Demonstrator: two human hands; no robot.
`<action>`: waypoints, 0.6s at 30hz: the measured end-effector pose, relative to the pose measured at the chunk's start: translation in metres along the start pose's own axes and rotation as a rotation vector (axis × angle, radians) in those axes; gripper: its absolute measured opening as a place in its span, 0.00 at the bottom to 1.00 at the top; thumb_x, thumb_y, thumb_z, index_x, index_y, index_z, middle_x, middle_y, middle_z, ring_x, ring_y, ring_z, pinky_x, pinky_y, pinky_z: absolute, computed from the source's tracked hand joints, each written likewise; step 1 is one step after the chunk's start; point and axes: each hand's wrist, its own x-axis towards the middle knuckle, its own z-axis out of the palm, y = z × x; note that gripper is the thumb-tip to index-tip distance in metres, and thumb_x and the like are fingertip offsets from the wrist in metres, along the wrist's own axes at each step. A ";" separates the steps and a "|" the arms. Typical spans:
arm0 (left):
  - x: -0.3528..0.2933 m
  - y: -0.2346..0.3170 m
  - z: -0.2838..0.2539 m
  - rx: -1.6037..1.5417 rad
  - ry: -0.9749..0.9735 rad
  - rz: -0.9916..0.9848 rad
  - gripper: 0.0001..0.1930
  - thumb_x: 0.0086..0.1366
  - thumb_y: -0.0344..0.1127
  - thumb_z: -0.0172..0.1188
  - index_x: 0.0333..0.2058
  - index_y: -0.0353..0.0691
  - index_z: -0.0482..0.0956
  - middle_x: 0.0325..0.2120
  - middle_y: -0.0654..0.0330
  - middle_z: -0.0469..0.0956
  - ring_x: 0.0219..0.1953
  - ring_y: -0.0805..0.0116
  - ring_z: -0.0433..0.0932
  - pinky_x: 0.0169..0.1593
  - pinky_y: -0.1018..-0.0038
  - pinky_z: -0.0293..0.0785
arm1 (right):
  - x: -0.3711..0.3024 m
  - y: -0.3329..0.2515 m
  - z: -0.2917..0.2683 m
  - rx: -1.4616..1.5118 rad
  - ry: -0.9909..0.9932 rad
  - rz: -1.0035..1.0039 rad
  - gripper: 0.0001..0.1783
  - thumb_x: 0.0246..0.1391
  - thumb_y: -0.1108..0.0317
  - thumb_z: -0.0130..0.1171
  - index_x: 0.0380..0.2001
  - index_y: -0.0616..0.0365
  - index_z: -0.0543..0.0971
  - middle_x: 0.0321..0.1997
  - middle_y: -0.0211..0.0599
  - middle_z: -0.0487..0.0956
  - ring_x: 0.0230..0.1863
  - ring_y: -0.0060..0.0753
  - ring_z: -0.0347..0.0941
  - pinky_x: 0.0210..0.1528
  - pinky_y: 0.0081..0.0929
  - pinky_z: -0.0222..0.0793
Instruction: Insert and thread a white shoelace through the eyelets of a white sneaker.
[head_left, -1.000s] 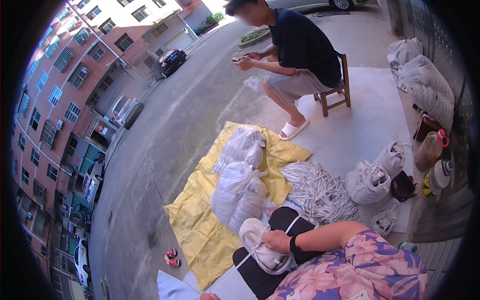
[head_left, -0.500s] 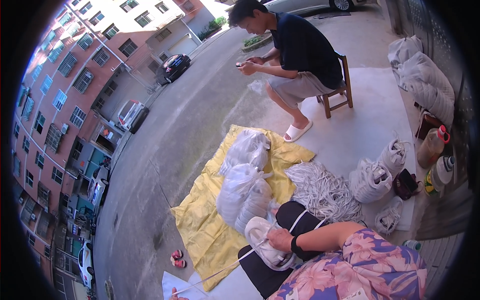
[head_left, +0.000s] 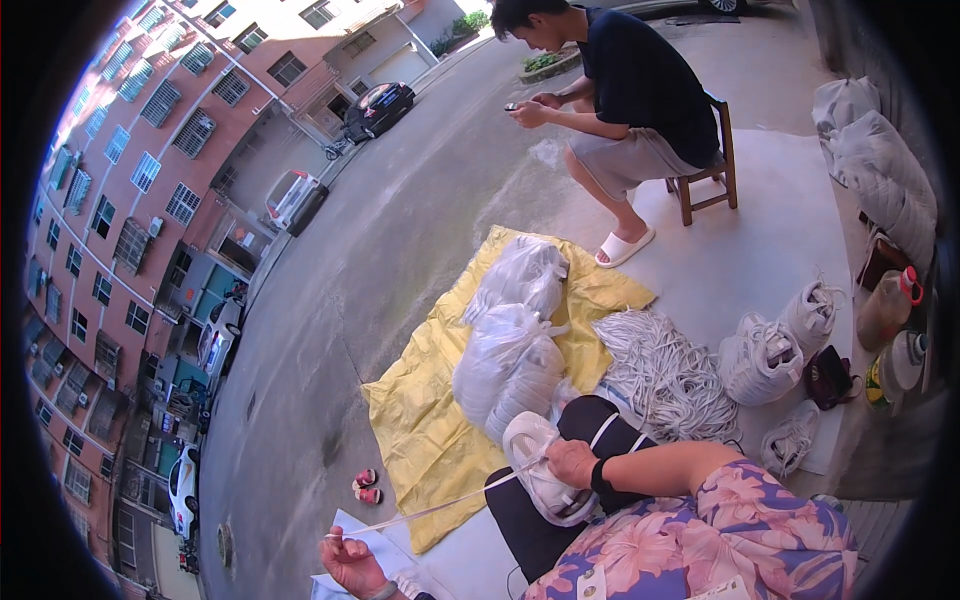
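A white shoe rests across my lap, its toe turned away from me. My right hand is closed at the shoe's upper, gripping it together with the lace there. From that spot a white shoelace runs taut to the lower left. Its far stretch is pinched in the closed fingers of my left hand, held out low at the left. Part of the shoe lies hidden under my right hand.
Beyond my knees, bagged white bundles lie on a yellow sheet. A heap of white laces is beside them. Rolled lace bundles, bottles and sacks stand right. A person sits on a wooden chair.
My left hand has risen farther into view at the lower left, still holding the lace tight. The whole scene has shifted slightly right and up. My right hand stays on the shoe.
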 end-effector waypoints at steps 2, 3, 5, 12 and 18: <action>-0.008 0.004 0.001 0.081 -0.040 0.028 0.11 0.62 0.37 0.51 0.23 0.40 0.68 0.34 0.57 0.76 0.16 0.79 0.67 0.18 0.83 0.64 | -0.002 -0.003 0.005 0.018 0.007 -0.004 0.12 0.47 0.63 0.50 0.29 0.61 0.76 0.32 0.50 0.76 0.35 0.50 0.75 0.38 0.41 0.70; -0.011 0.002 0.003 0.095 -0.009 0.055 0.13 0.62 0.42 0.54 0.22 0.41 0.69 0.27 0.58 0.76 0.15 0.78 0.69 0.17 0.83 0.66 | -0.005 -0.004 -0.001 0.058 -0.002 0.014 0.12 0.47 0.63 0.50 0.29 0.60 0.76 0.33 0.50 0.76 0.37 0.50 0.74 0.40 0.42 0.70; -0.025 0.005 0.012 0.130 0.047 0.012 0.10 0.61 0.37 0.52 0.22 0.41 0.68 0.24 0.59 0.74 0.18 0.74 0.68 0.21 0.79 0.67 | -0.007 -0.003 -0.004 0.047 0.000 0.007 0.12 0.48 0.64 0.49 0.29 0.59 0.78 0.33 0.50 0.77 0.37 0.50 0.75 0.41 0.42 0.70; -0.036 0.004 -0.044 0.400 0.393 -0.099 0.09 0.62 0.34 0.48 0.23 0.40 0.68 0.19 0.62 0.69 0.19 0.73 0.67 0.22 0.80 0.66 | -0.002 0.005 -0.026 0.056 -0.113 -0.007 0.13 0.47 0.64 0.49 0.30 0.59 0.79 0.34 0.52 0.78 0.38 0.50 0.75 0.42 0.42 0.70; -0.032 -0.056 -0.058 0.524 0.439 -0.345 0.16 0.60 0.46 0.56 0.21 0.42 0.68 0.21 0.59 0.74 0.14 0.75 0.70 0.16 0.82 0.66 | -0.002 -0.003 -0.072 0.167 -0.236 0.032 0.21 0.52 0.53 0.45 0.26 0.62 0.78 0.30 0.53 0.77 0.36 0.52 0.74 0.41 0.44 0.68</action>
